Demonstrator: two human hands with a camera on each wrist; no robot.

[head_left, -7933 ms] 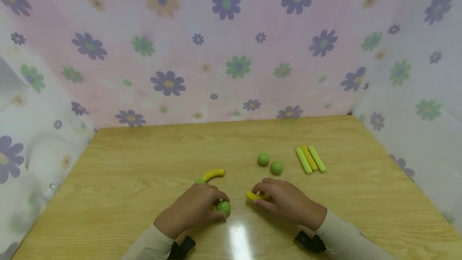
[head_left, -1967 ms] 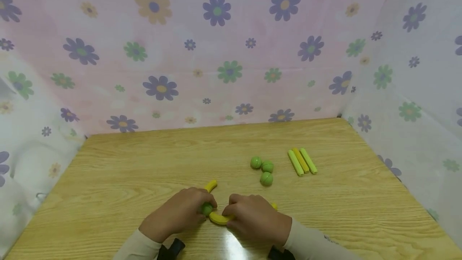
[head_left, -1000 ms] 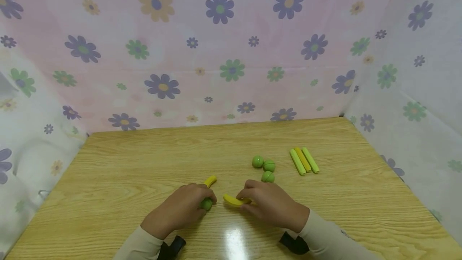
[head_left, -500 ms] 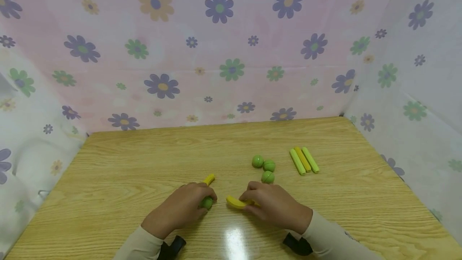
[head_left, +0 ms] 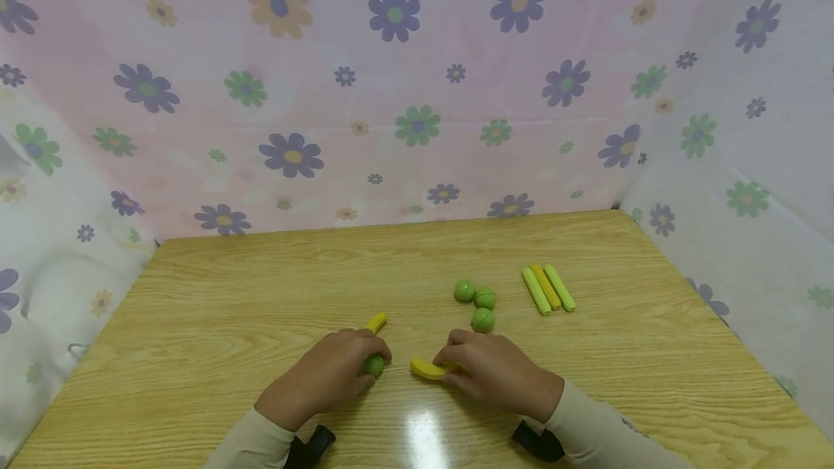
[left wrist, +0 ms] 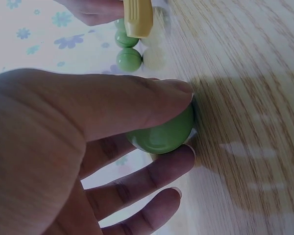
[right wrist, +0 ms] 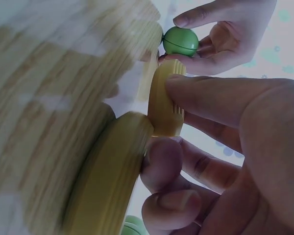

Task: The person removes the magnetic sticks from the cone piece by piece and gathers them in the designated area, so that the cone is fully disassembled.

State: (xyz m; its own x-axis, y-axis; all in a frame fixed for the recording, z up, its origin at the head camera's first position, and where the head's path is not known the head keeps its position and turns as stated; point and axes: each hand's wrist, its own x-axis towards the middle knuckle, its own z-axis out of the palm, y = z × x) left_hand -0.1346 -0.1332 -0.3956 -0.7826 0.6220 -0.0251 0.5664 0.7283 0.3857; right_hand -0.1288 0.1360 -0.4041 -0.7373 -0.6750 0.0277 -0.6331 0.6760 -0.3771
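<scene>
My left hand [head_left: 329,375] grips a green ball [head_left: 373,365] low on the table, thumb on one side and fingers on the other. Just past its knuckles, one end of a curved yellow stick [head_left: 376,322] shows; the hand hides the rest. Between right thumb and fingers, a short curved yellow piece [right wrist: 164,100] is pinched, ridged on one side, its free end pointing toward the ball. My right hand [head_left: 498,371] is a small gap to the right of the left. A second yellow piece [right wrist: 108,176] lies on the table beneath the right fingers, hidden in the head view.
Beyond the right hand, three seamed green balls [head_left: 483,320] sit in a loose cluster. Farther right lie three straight sticks side by side, two light green [head_left: 537,292] and one yellow [head_left: 546,286]. Flower-printed cloth [head_left: 417,93] encloses the wooden table [head_left: 260,288] at back and sides.
A third green ball has joined the two at the back. From beside the left hand's ball, my right hand has drawn back rightward with the yellow piece. The left hand has barely moved lately.
</scene>
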